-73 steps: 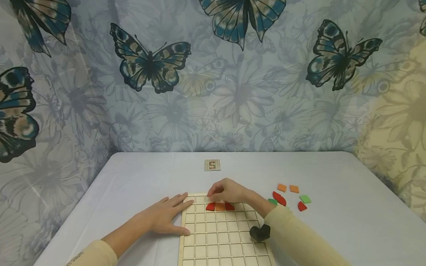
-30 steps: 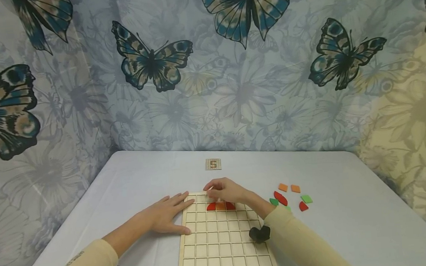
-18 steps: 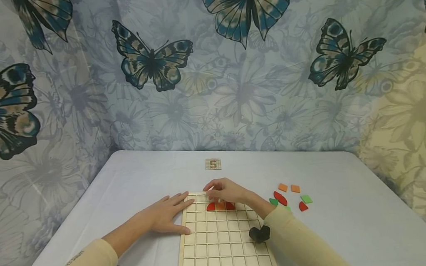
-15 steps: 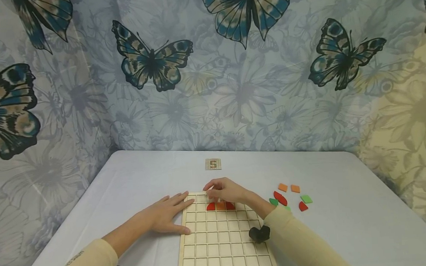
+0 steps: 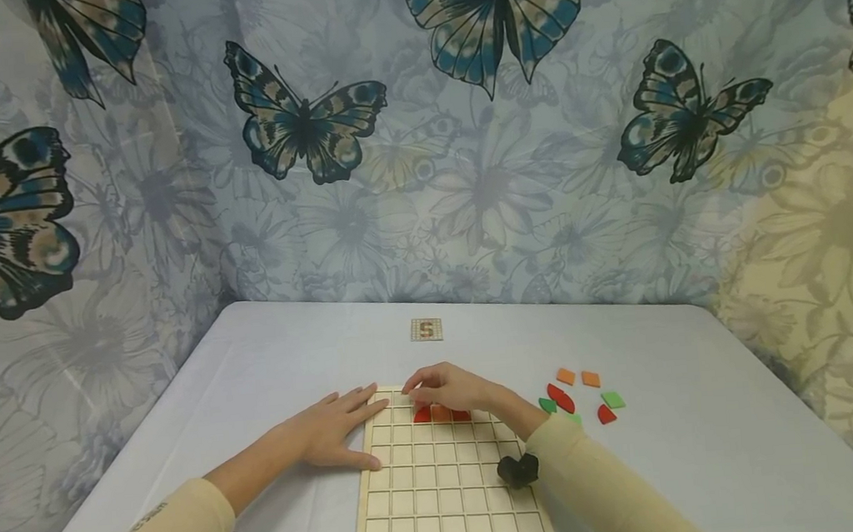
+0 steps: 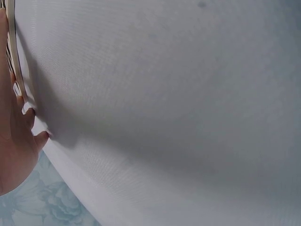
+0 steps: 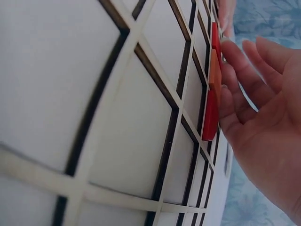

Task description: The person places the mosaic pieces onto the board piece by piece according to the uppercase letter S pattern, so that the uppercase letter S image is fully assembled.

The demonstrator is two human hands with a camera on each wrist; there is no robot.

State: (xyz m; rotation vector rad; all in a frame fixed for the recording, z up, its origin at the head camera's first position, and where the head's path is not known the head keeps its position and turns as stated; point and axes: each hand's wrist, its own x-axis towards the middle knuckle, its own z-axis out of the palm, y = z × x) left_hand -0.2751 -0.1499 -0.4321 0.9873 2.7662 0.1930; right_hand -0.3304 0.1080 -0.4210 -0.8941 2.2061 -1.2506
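Observation:
In the head view a pale wooden grid board point(image 5: 437, 499) lies on the table. My left hand point(image 5: 330, 432) rests spread at its upper left edge; the left wrist view also shows the left hand point(image 6: 16, 150) at the board's side. Near the board's top, a row holds a red piece point(image 5: 423, 415), an orange square point(image 5: 442, 415) and another red piece point(image 5: 460, 416). My right hand point(image 5: 451, 388) bends over this row, its fingers curved. The right wrist view shows fingertips against the far side of the row, by the orange square point(image 7: 215, 70); whether they pinch a piece is unclear.
Right of the board lie loose pieces: orange squares point(image 5: 590, 379), a long red piece point(image 5: 560, 397), a red quarter point(image 5: 606, 414) and green pieces point(image 5: 613, 400). A small pattern card point(image 5: 426, 329) lies behind the board. Butterfly-patterned cloth surrounds the table.
My right hand has shifted slightly left and toward me over the row, and more red shows beneath its fingers. The left hand has stayed in place.

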